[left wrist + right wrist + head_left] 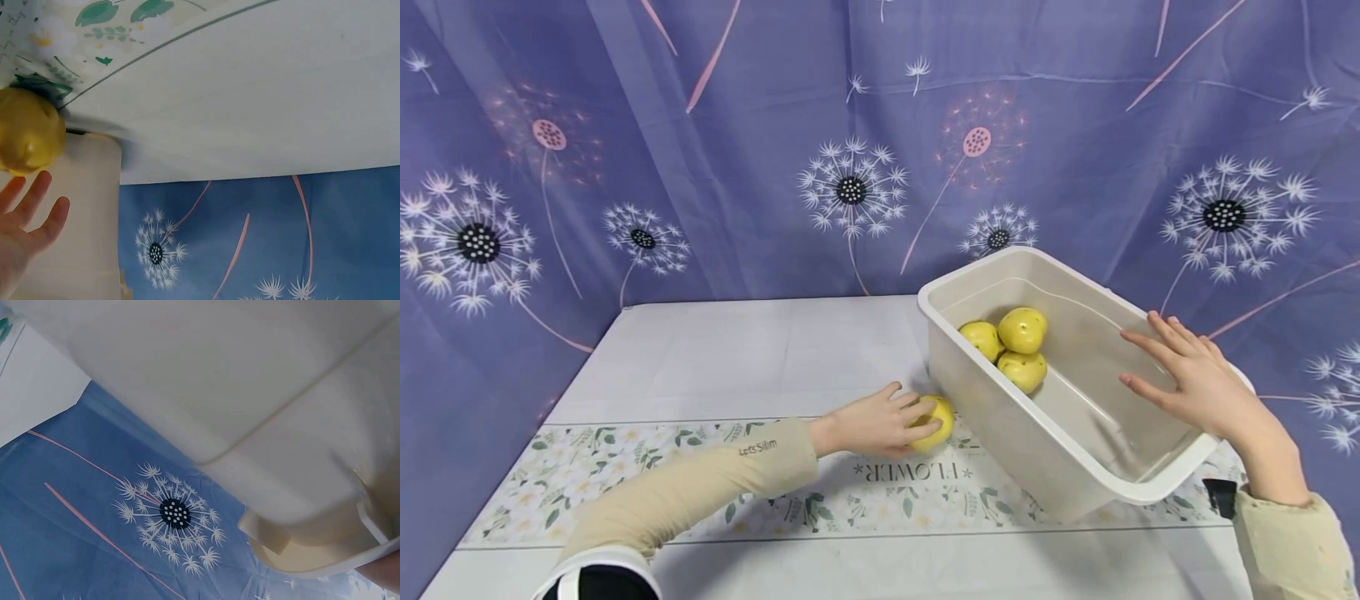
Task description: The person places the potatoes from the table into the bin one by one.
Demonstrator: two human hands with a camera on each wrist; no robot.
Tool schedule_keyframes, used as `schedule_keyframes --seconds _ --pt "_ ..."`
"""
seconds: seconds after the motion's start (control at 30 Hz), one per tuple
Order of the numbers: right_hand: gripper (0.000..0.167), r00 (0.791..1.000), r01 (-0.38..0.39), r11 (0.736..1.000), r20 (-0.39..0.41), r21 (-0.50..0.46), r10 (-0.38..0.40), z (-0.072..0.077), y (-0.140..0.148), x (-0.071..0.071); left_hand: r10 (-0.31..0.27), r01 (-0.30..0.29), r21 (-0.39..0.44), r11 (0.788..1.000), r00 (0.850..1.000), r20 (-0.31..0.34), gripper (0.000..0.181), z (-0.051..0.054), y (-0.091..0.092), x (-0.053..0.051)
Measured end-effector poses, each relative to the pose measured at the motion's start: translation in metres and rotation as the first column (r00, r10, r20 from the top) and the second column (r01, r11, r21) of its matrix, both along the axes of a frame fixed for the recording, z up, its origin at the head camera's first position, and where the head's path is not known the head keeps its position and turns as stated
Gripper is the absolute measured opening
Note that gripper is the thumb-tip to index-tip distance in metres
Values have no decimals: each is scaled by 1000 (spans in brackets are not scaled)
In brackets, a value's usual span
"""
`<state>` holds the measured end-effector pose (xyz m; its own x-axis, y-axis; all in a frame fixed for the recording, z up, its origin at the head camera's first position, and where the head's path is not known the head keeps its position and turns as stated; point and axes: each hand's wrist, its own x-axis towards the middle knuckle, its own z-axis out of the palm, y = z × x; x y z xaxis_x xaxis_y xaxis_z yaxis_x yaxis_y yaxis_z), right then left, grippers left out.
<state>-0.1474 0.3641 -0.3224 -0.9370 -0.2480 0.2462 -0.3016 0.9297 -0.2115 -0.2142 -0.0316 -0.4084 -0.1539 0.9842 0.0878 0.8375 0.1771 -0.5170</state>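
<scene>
A shiny yellow round fruit (938, 423) rests on the table beside the bin's left wall; its exact kind is unclear. My left hand (880, 421) reaches over it with spread fingers, the foremost ones overlapping the fruit. In the left wrist view, the fingertips (42, 181) appear close against that fruit (30, 131). Inside the pale plastic bin (992, 408), several similar yellow fruits (1022, 331) lie grouped at the far left end. My right hand (1206, 383) lies over the bin's right rim, fingers spread and holding nothing; whether it touches the rim cannot be told.
A white tablecloth (730, 350) with a floral band covers the table. The bin stands at an angle on the right side. Purple-blue dandelion curtain (760, 167) encloses the back and sides. A black strap (1221, 497) shows at the right wrist.
</scene>
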Motion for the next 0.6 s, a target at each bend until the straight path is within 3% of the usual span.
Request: schedule_keyframes --seconds 0.2,0.43,0.6 --pt "59 1000 3 1000 4 3 -3 0 0 1 4 -4 -30 1000 1000 -4 58 -7 5 -2" --pt "58 1000 4 1000 -3 4 -4 1 0 0 -17 13 -36 999 993 -120 40 -11 12 -3" --pt "58 1000 0 1000 -5 6 1 -1 0 0 -6 -4 -65 998 990 -142 41 -11 12 -2"
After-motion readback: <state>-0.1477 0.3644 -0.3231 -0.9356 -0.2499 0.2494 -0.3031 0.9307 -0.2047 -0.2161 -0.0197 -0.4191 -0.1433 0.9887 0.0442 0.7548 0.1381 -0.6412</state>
